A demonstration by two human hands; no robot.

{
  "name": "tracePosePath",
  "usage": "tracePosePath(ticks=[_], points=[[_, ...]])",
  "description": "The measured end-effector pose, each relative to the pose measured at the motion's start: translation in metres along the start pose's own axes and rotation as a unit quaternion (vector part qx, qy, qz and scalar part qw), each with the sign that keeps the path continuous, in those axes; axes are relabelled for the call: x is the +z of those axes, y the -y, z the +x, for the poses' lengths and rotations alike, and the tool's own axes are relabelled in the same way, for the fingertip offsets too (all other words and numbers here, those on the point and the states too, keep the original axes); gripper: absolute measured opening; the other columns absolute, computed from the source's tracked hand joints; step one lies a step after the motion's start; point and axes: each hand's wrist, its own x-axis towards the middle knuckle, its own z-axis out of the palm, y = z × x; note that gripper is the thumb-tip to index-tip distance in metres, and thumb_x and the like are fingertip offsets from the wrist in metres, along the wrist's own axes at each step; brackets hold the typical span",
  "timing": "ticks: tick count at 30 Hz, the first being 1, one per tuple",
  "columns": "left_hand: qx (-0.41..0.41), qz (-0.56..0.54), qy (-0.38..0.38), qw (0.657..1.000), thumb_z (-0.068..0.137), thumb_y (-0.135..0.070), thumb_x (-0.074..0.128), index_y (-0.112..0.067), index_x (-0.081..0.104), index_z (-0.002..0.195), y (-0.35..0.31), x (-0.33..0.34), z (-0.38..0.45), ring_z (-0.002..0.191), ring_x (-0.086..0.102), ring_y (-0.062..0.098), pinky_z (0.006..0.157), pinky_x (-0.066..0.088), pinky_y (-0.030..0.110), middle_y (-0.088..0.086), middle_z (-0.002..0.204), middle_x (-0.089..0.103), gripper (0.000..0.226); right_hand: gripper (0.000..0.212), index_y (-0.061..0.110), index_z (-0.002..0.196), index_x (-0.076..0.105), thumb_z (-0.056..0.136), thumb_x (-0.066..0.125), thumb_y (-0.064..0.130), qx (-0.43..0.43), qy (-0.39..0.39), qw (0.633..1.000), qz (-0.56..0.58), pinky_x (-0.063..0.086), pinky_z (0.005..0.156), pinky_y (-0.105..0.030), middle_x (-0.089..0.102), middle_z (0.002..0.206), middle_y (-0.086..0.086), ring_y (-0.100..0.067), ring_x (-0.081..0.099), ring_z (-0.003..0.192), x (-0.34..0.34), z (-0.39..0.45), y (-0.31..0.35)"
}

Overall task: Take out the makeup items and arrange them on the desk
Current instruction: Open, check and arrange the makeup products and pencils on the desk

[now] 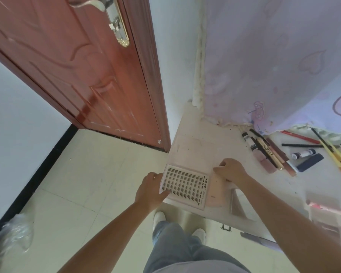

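Both hands hold the open lash case (pixel 185 186) at the worktop's (pixel 205 146) six o'clock corner: left hand (pixel 151 191) gripping its edge, right hand (pixel 231 170) its lid. Setting it down comes next, probably.

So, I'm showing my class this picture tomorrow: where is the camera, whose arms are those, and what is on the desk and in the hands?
One picture, from a camera worn on a person's head, looking down at their own arms. There is no machine. The left hand holds the left edge of an open false-eyelash case; the right hand has its grip on the case's pink lid. The case rests on the corner of a pale desk. Further right lie pencils and tubes of makeup. A red door stands behind.
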Motion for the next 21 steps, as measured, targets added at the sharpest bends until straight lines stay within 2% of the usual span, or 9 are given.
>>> tracePosePath(ticks=[3, 6, 9, 11, 13, 15, 17, 19, 21], points=[[0.051, -0.005, -0.028, 0.998, 0.090, -0.038, 0.052, -0.013, 0.029, 0.142, -0.027, -0.010, 0.005, 0.130, 0.033, 0.016, 0.106, 0.033, 0.025, 0.003, 0.140, 0.034, 0.062, 0.017, 0.004, 0.090, 0.057, 0.087, 0.056, 0.021, -0.013, 0.007, 0.999, 0.034, 0.038, 0.049, -0.020, 0.054, 0.073, -0.006, -0.015, 0.047, 0.055, -0.019, -0.013, -0.001], [0.118, -0.026, -0.005, 0.993, 0.087, -0.046, 0.053, -0.014, 0.022, 0.144, -0.064, -0.017, 0.011, 0.135, 0.027, 0.018, 0.110, 0.028, 0.029, 0.004, 0.146, 0.028, 0.072, 0.019, 0.003, 0.097, 0.059, 0.089, 0.054, 0.019, -0.022, -0.038, 0.991, 0.130, 0.044, 0.048, -0.020, 0.056, 0.085, -0.012, -0.014, 0.051, 0.054, -0.046, -0.031, 0.002], [0.160, -0.055, 0.016, 0.985, 0.076, -0.061, 0.056, -0.014, 0.016, 0.145, -0.104, -0.020, 0.012, 0.133, 0.031, 0.018, 0.107, 0.031, 0.030, 0.003, 0.146, 0.028, 0.093, 0.018, 0.004, 0.101, 0.058, 0.091, 0.051, 0.017, -0.035, -0.077, 0.963, 0.258, 0.043, 0.041, -0.017, 0.057, 0.072, -0.010, -0.015, 0.052, 0.049, -0.073, -0.052, 0.014], [0.192, -0.039, -0.070, 0.978, 0.074, -0.057, 0.060, -0.012, 0.022, 0.141, -0.122, -0.022, 0.018, 0.119, 0.046, 0.020, 0.095, 0.042, 0.027, 0.006, 0.133, 0.042, 0.090, 0.012, 0.007, 0.092, 0.054, 0.093, 0.047, 0.017, -0.051, -0.096, 0.953, 0.281, 0.038, 0.039, -0.017, 0.053, 0.055, -0.006, -0.013, 0.047, 0.041, -0.087, -0.068, 0.022], [0.243, 0.001, -0.199, 0.949, 0.066, -0.044, 0.076, -0.011, 0.045, 0.117, -0.131, -0.029, 0.029, 0.079, 0.065, 0.017, 0.061, 0.051, 0.020, 0.005, 0.094, 0.064, 0.068, 0.022, 0.013, 0.074, 0.045, 0.094, 0.040, 0.017, -0.071, -0.117, 0.956, 0.261, 0.028, 0.034, -0.014, 0.045, 0.046, -0.003, -0.008, 0.038, 0.031, -0.097, -0.080, 0.028], [0.289, 0.061, -0.247, 0.923, 0.054, -0.044, 0.082, -0.015, 0.058, 0.086, -0.137, -0.042, 0.036, 0.046, 0.059, 0.007, 0.037, 0.041, 0.014, -0.004, 0.059, 0.061, 0.050, 0.030, 0.016, 0.066, 0.036, 0.096, 0.034, 0.019, -0.097, -0.144, 0.957, 0.234, 0.024, 0.038, -0.015, 0.038, 0.058, -0.003, -0.008, 0.035, 0.041, -0.106, -0.086, 0.030], [0.335, 0.077, -0.285, 0.895, 0.072, -0.050, 0.058, -0.015, 0.063, 0.079, -0.140, -0.062, 0.044, 0.040, 0.056, 0.009, 0.034, 0.039, 0.015, -0.004, 0.052, 0.059, 0.037, 0.029, 0.014, 0.073, 0.041, 0.099, 0.029, 0.022, -0.115, -0.169, 0.960, 0.190, 0.027, 0.049, -0.016, 0.039, 0.068, -0.003, -0.006, 0.033, 0.054, -0.120, -0.092, 0.032], [0.361, 0.099, -0.281, 0.884, 0.083, -0.054, 0.032, -0.017, 0.063, 0.078, -0.147, -0.087, 0.044, 0.036, 0.053, 0.006, 0.031, 0.033, 0.015, -0.006, 0.048, 0.058, 0.049, 0.027, 0.010, 0.084, 0.047, 0.099, 0.028, 0.021, -0.124, -0.185, 0.953, 0.204, 0.028, 0.054, -0.016, 0.044, 0.074, -0.005, -0.006, 0.034, 0.057, -0.132, -0.097, 0.034], [0.387, 0.114, -0.302, 0.864, 0.093, -0.056, 0.016, -0.020, 0.061, 0.072, -0.156, -0.109, 0.038, 0.030, 0.045, 0.002, 0.031, 0.013, 0.008, -0.008, 0.040, 0.051, 0.061, 0.029, 0.005, 0.096, 0.055, 0.098, 0.030, 0.018, -0.139, -0.204, 0.938, 0.242, 0.028, 0.052, -0.018, 0.046, 0.081, -0.010, -0.009, 0.035, 0.056, -0.141, -0.102, 0.038]])
